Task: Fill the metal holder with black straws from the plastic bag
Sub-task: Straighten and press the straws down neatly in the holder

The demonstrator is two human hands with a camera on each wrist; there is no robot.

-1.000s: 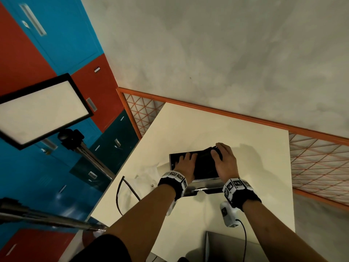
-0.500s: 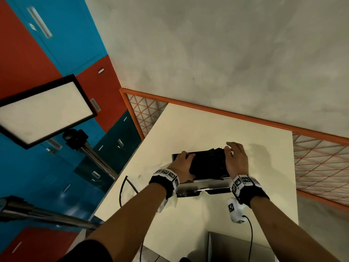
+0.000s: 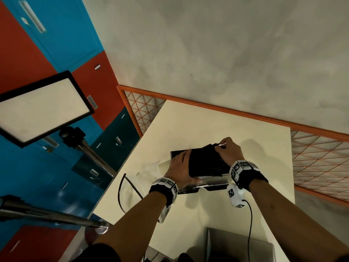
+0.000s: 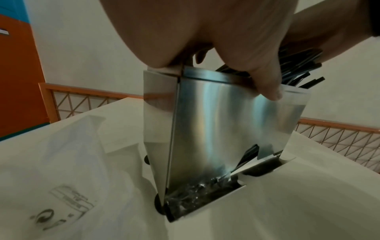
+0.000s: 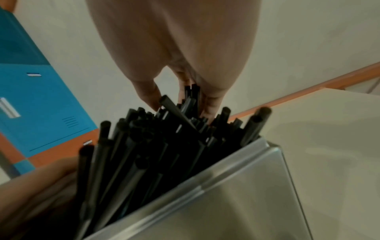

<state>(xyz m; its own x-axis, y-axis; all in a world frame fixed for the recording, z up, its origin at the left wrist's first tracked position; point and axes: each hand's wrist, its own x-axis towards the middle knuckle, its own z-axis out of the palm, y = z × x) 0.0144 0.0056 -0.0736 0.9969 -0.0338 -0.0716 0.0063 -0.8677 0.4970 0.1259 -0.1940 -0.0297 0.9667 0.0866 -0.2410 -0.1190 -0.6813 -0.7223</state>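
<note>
The cream table [image 3: 207,125] carries it all, and the metal holder [image 4: 216,123] stands on it near its front edge. Just left of the holder the plastic bag [image 4: 68,155] lies crumpled and white. Black straws [image 5: 156,146] crowd the holder's open top. The left hand [image 3: 179,167] clasps the holder's left end, thumb over the front wall; the right hand [image 3: 227,151] pinches straw tips at the right.
</note>
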